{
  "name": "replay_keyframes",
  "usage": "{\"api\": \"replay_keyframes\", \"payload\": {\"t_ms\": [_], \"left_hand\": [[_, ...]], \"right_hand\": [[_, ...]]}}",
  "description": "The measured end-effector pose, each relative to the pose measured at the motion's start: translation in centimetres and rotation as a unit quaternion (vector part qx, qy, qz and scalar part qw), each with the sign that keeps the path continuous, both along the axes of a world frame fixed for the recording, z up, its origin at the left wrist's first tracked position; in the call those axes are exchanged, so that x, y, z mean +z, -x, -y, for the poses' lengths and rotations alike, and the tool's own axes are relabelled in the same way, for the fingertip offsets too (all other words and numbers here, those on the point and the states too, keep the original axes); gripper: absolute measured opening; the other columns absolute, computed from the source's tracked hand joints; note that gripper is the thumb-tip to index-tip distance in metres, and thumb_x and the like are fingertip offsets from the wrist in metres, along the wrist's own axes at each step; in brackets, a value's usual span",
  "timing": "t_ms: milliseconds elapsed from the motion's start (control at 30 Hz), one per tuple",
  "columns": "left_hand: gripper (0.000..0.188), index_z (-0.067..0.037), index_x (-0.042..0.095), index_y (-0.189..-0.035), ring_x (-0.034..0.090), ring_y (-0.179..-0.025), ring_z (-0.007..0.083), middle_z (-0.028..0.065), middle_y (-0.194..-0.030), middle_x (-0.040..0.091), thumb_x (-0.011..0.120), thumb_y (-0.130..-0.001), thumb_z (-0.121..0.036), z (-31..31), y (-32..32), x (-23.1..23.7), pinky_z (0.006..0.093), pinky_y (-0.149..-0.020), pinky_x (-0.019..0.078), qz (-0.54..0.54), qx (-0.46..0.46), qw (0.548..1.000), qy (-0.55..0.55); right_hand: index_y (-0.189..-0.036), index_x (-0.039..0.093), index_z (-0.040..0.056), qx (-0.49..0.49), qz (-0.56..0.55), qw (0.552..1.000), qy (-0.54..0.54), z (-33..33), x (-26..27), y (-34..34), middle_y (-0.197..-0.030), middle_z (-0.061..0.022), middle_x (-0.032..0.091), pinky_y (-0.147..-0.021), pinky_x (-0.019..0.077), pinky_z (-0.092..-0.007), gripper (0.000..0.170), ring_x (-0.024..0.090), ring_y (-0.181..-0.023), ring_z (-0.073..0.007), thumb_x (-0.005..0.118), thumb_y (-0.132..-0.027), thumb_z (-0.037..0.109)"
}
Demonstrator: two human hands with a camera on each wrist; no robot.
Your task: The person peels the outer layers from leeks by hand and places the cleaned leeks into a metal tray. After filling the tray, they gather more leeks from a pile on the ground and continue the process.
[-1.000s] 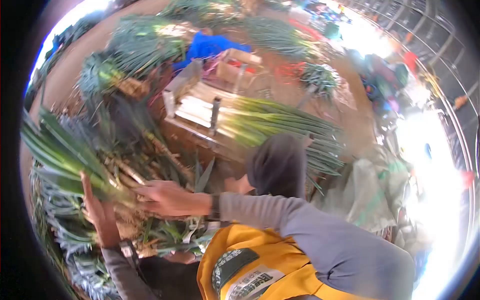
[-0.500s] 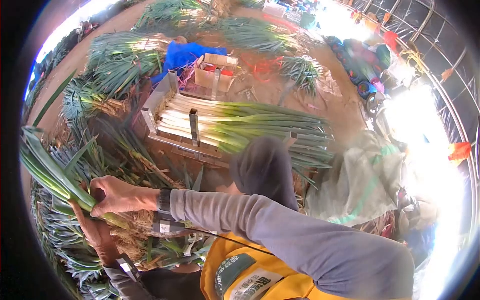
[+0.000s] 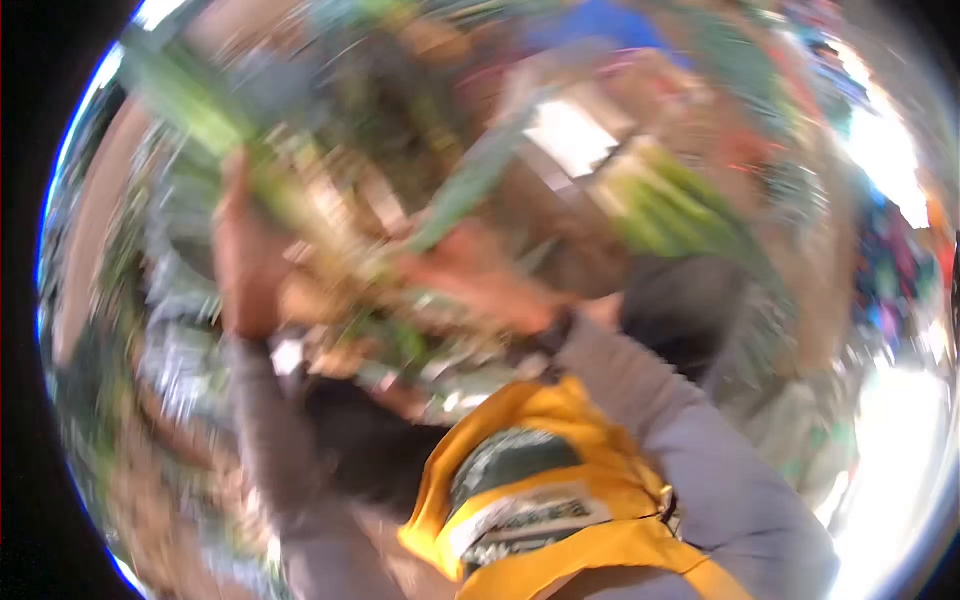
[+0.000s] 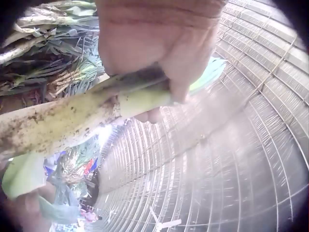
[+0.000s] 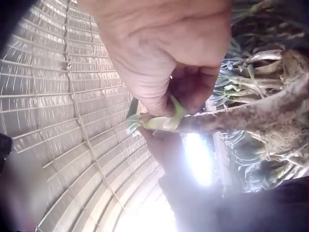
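Observation:
A long green onion (image 3: 205, 115) with a dirt-speckled pale stalk (image 4: 63, 123) slants across the left side of the head view. My left hand (image 3: 250, 255) grips it, fingers wrapped round the stalk where it turns green, as the left wrist view shows. Lower along the stalk, my right hand (image 3: 480, 275) pinches a green leaf (image 3: 480, 170) that hangs off the onion. Thumb and fingers of the right hand meet on a torn leaf strip (image 5: 177, 108) in the right wrist view. Motion blurs the head view.
Heaped green onions (image 3: 190, 270) with roots lie below and left of the hands. To the right, a rack holds trimmed green onions (image 3: 670, 205), close to a bent knee (image 3: 690, 305). A blue cloth (image 3: 610, 25) lies at the back; a pale sack (image 3: 800, 430) stands on the right.
The right hand has gone from the green part of the onion toward the root end, drawing a leaf with it. The head view has swung, shifting the scene rightward.

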State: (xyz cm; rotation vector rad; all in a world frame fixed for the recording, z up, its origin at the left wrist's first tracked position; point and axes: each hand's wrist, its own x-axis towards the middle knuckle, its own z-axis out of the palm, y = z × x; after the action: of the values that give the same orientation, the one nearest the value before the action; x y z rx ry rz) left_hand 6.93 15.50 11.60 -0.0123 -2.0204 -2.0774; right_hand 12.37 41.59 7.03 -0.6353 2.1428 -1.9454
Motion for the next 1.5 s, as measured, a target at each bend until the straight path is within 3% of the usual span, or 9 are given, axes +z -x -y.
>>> {"api": "replay_keyframes", "payload": {"t_ms": [233,433,567,700,1167,1200,1267,1433,1500], "left_hand": [[0.032,0.0,0.056,-0.125,0.062,-0.09,0.0211,0.0127,-0.105,0.065,0.058,-0.104,-0.025,6.1,1.9,1.2,0.0368,-0.084,0.0544,-0.09,-0.06,0.958,-0.266],[0.038,0.003,0.055,-0.128,0.064,-0.091,0.0239,0.0165,-0.109,0.065,0.063,-0.101,-0.022,7.8,1.2,0.9,0.0391,-0.082,0.055,-0.101,0.003,0.961,-0.256],[0.039,0.004,0.053,-0.129,0.065,-0.1,0.0247,0.0171,-0.116,0.065,0.061,-0.102,-0.021,6.7,0.9,1.4,0.0407,-0.089,0.0549,-0.07,0.046,0.956,-0.281],[0.029,-0.004,0.056,-0.124,0.065,-0.09,0.0223,0.0129,-0.106,0.067,0.06,-0.102,-0.022,5.3,0.7,1.0,0.0381,-0.083,0.0537,-0.117,0.019,0.955,-0.272],[0.034,-0.001,0.051,-0.123,0.061,-0.092,0.0232,0.0111,-0.106,0.062,0.048,-0.108,-0.031,8.9,1.9,-0.8,0.0436,-0.089,0.051,-0.103,-0.017,0.968,-0.23],[0.032,-0.001,0.051,-0.12,0.062,-0.088,0.0251,0.0123,-0.108,0.061,0.047,-0.108,-0.03,9.6,2.3,-0.7,0.0464,-0.088,0.0518,-0.136,0.034,0.959,-0.245],[0.025,-0.003,0.055,-0.121,0.061,-0.091,0.0235,0.0099,-0.107,0.061,0.053,-0.106,-0.023,13.2,2.2,-1.5,0.0435,-0.084,0.0522,-0.146,0.075,0.978,-0.126],[0.02,-0.001,0.064,-0.109,0.062,-0.093,0.0219,0.0082,-0.102,0.062,0.056,-0.104,-0.019,17.1,1.0,-3.4,0.0349,-0.08,0.0536,-0.129,0.172,0.96,0.178],[0.027,-0.003,0.066,-0.116,0.063,-0.085,0.0158,0.0072,-0.096,0.064,0.059,-0.1,-0.023,18.6,2.8,-6.5,0.0323,-0.072,0.0537,-0.187,0.077,0.975,-0.092]], "right_hand": [[-0.116,0.068,0.0003,0.036,0.132,0.946,-0.295,-3.5,-21.4,-7.6,-0.1,-0.0264,0.07,-0.097,0.0472,-0.0454,0.051,0.066,-0.106,-0.0408,0.073,-0.078,0.035],[-0.127,0.06,0.0022,0.138,0.02,0.826,-0.546,-1.2,-13.4,-2.7,-0.103,-0.0257,0.067,-0.084,0.0529,-0.0495,0.059,0.066,-0.099,-0.0424,0.076,-0.085,0.042],[-0.127,0.059,-0.0013,0.002,-0.096,0.975,-0.2,5.8,-1.8,0.6,-0.117,-0.0217,0.066,-0.085,0.055,-0.0468,0.05,0.068,-0.102,-0.0378,0.073,-0.092,0.032],[-0.125,0.061,0.0006,-0.083,-0.468,0.868,-0.14,12.6,2.9,3.9,-0.116,-0.019,0.067,-0.084,0.0571,-0.0415,0.046,0.068,-0.101,-0.0317,0.077,-0.088,0.023],[-0.117,0.066,-0.0016,0.037,-0.015,0.999,0.001,12.2,3.0,8.8,-0.096,-0.0129,0.072,-0.077,0.0522,-0.0277,0.03,0.067,-0.085,-0.0162,0.068,-0.095,0.018],[-0.117,0.065,-0.0028,0.032,-0.379,0.919,-0.099,10.0,-0.1,9.3,-0.099,-0.0123,0.071,-0.078,0.0527,-0.0284,0.032,0.067,-0.087,-0.0161,0.068,-0.095,0.019],[-0.116,0.065,-0.0034,0.032,0.214,0.967,0.133,8.4,3.6,4.4,-0.097,-0.0103,0.07,-0.074,0.0534,-0.0281,0.033,0.066,-0.083,-0.0142,0.068,-0.095,0.022],[-0.116,0.065,0.0046,0.079,-0.047,0.896,-0.435,-3.2,-18.3,0.0,-0.106,-0.0226,0.069,-0.087,0.0517,-0.0477,0.031,0.066,-0.098,-0.0399,0.063,-0.091,0.023],[-0.116,0.07,0.0078,0.207,-0.02,0.766,-0.608,-8.1,-24.4,-1.8,-0.115,-0.0218,0.068,-0.096,0.0498,-0.0493,0.035,0.064,-0.107,-0.0407,0.067,-0.089,0.029]]}}
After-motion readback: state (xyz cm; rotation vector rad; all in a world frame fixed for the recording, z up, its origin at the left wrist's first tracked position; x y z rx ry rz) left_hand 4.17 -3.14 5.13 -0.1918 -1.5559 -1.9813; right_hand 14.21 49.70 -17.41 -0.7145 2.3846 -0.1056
